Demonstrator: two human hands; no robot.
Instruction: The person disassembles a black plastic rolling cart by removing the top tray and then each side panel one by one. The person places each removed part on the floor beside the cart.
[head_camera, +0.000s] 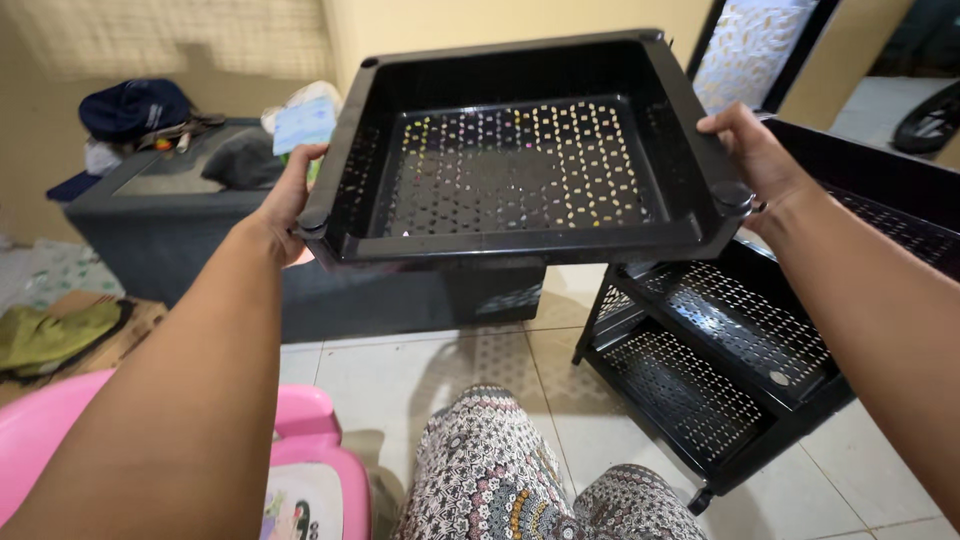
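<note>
1. Here, both hands hold a black tray (520, 150) up in the air, in front of the person, above the floor (420, 370)
2. The left hand (290, 200) is closed on the tray's left side near the front corner, with the thumb on the rim
3. The right hand (755, 155) is closed on the right side, with the fingers curled over the rim near the round corner knob
4. I think a good way to hold it is to keep both hands level, so the tray does not tip, and to grip the rim and not the thin bottom
5. The tray is hard, shiny plastic. It is square, with slanted walls and a flat bottom full of small holes in rows. Each front corner has a round socket
6. Just to the right, a black rack (720, 370) lies tipped on the floor. It has shelves with the same little holes
7. The floor is smooth pale tile
8. Behind the tray is a dark box (200, 240) with clothes on top, and a pink plastic thing (300, 440) is near the person's patterned knees (500, 470)
</note>
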